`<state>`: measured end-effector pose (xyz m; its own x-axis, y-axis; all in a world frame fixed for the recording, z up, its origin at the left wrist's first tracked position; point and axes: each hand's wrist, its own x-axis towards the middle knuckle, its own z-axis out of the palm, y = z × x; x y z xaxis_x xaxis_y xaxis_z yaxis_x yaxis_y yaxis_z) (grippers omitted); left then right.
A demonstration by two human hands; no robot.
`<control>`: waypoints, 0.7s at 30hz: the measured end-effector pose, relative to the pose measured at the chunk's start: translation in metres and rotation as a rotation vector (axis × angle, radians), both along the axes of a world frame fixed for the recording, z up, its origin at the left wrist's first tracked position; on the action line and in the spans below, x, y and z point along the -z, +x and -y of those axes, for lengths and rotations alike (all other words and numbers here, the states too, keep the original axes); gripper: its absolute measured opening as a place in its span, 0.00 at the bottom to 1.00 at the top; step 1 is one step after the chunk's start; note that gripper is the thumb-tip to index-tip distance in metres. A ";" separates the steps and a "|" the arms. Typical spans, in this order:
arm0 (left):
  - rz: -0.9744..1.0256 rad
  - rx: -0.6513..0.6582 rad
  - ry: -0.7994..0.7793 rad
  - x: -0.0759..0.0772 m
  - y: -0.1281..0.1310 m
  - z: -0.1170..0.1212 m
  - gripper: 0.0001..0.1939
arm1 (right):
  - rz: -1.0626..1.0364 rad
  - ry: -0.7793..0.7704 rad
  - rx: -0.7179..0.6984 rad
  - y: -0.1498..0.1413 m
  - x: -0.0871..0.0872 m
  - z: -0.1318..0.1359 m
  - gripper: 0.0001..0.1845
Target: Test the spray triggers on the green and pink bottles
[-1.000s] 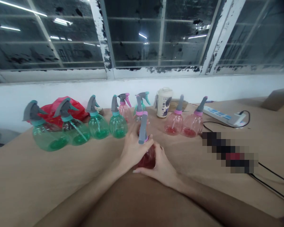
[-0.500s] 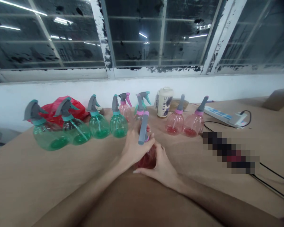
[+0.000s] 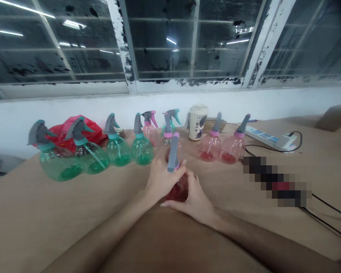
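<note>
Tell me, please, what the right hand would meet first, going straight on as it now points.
Most likely the nearest pink-collared spray bottle; the right hand curves around its side. Depth beyond is unclear.

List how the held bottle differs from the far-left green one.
The held bottle is reddish with a pink collar; the far-left bottle is green with a teal collar. The left hand and right hand partly hide the held bottle, while no hand touches the far-left bottle. Both have grey spray heads.
</note>
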<state>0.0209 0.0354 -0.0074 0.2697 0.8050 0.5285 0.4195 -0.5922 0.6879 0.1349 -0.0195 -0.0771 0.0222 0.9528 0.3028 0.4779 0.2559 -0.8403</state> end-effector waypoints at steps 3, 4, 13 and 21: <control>0.000 -0.030 0.022 0.001 0.000 0.001 0.15 | -0.002 0.000 -0.005 0.000 0.000 0.000 0.45; 0.002 -0.027 0.023 0.001 0.000 0.001 0.15 | -0.003 -0.001 -0.008 0.000 0.000 0.000 0.45; -0.024 0.031 -0.054 -0.005 0.000 -0.004 0.12 | 0.002 0.019 -0.003 -0.001 0.001 0.001 0.48; -0.034 0.078 -0.059 -0.010 0.001 -0.001 0.08 | 0.021 0.010 0.012 -0.003 -0.001 0.004 0.46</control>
